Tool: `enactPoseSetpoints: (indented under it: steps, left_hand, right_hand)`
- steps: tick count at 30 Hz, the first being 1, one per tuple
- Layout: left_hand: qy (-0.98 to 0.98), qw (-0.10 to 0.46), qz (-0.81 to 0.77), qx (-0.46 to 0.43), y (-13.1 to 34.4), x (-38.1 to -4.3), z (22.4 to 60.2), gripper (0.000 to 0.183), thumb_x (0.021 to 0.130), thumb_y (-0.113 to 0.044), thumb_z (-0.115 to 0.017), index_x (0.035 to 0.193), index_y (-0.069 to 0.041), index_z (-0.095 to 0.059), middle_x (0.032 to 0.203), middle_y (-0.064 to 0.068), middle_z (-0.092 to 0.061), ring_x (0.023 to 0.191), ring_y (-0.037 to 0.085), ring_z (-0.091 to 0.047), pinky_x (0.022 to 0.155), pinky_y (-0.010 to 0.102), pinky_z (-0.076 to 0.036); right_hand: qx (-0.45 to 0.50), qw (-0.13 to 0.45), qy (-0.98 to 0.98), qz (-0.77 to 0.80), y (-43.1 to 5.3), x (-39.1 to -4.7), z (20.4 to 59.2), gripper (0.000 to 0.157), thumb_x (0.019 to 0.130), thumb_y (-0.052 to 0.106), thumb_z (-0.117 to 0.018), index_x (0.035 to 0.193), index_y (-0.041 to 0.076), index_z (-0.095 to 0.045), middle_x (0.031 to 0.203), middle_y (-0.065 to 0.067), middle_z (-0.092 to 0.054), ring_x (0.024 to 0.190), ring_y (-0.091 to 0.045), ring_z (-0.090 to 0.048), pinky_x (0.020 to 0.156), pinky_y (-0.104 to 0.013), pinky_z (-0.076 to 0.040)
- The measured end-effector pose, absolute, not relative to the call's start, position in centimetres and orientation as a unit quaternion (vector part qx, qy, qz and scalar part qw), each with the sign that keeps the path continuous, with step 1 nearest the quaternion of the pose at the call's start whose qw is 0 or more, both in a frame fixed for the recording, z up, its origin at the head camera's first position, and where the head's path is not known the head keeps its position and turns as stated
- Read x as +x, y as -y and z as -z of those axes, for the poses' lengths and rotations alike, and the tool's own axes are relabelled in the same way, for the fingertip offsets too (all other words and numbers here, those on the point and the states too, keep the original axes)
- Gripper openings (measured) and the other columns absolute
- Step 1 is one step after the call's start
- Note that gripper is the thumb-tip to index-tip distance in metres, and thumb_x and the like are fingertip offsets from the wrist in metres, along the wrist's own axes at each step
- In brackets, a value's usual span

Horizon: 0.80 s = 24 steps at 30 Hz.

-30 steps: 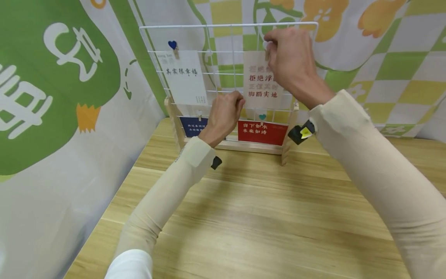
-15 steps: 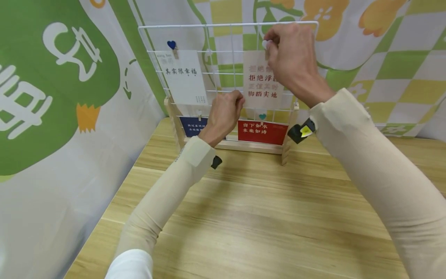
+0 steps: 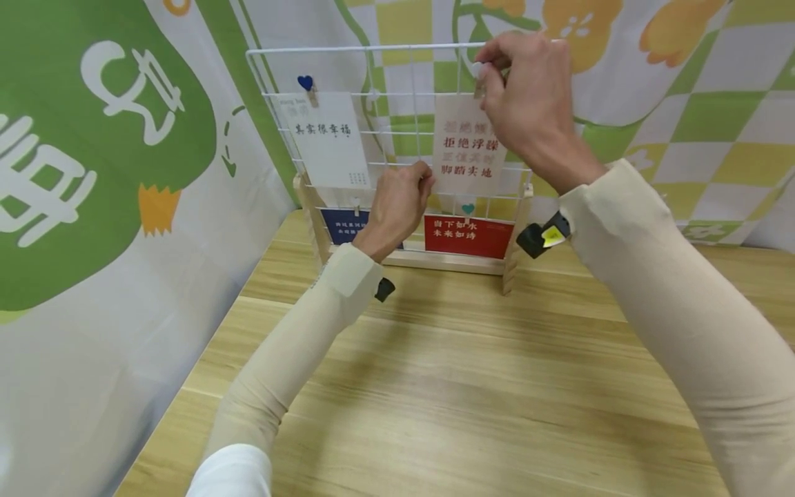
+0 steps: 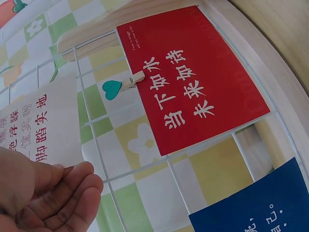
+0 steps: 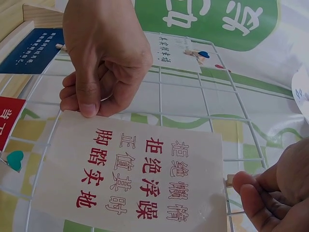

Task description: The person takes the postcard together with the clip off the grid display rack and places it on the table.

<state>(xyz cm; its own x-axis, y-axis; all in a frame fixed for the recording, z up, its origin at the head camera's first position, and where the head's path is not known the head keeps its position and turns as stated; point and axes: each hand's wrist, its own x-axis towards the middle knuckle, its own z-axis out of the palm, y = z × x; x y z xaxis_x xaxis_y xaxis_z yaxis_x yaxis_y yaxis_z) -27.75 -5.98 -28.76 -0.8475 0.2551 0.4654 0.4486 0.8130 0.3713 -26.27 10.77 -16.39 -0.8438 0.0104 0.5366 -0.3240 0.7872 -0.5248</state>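
Three cards (image 3: 329, 148) hang clipped; the pale card (image 3: 468, 183) right seems unfastened. Your left hand (image 3: 399, 201) pinches it, your right hand (image 3: 531, 100) a clip (image 3: 479, 89).

A cream rectangular card (image 3: 467, 157), printed with four rows of red characters, some solid, some outlined, stands upright against the white wire grid (image 3: 410, 47), left fingers (image 5: 88, 107) pinching its lower-left corner. Right fingers (image 5: 250, 197) pinch a white-heart clothespin (image 3: 478, 71) just beside its top edge.
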Motion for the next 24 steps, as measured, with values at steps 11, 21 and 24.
enactPoseSetpoints:
  steps: [11, 21, 24]
  left_hand:
    - [0.929, 0.192, 0.249, -0.197, 6.2, -27.0, 28.8, 0.019, 0.100, -0.012, -0.055, 0.104, 0.000, -0.071, 0.097, 0.015, -0.075, 0.065, 0.020, -0.064, 0.058, 0.026, -0.052]
    - [0.929, 0.199, 0.235, -0.206, 6.8, -26.2, 28.9, 0.018, 0.100, -0.012, -0.055, 0.098, -0.002, -0.070, 0.094, 0.013, -0.075, 0.062, 0.020, -0.060, 0.056, 0.029, -0.048]
    - [0.931, 0.193, 0.234, -0.203, 7.0, -26.1, 29.0, 0.017, 0.100, -0.011, -0.055, 0.098, -0.003, -0.070, 0.096, 0.013, -0.075, 0.063, 0.020, -0.060, 0.055, 0.029, -0.047]
  right_hand:
    - [0.116, 0.288, 0.894, -0.323, -11.0, -25.4, 16.6, 0.026, 0.100, 0.013, -0.050, 0.114, 0.007, -0.071, 0.107, -0.006, -0.075, 0.059, 0.012, -0.051, 0.065, -0.010, -0.049]
    - [0.139, 0.294, 0.884, -0.335, -11.5, -24.8, 17.3, 0.023, 0.099, 0.011, -0.053, 0.113, 0.005, -0.071, 0.103, -0.008, -0.076, 0.059, 0.012, -0.050, 0.060, -0.009, -0.045]
    - [0.142, 0.292, 0.883, -0.339, -11.8, -24.7, 17.6, 0.023, 0.099, 0.012, -0.053, 0.113, 0.005, -0.071, 0.103, -0.007, -0.076, 0.059, 0.013, -0.050, 0.060, -0.009, -0.044]
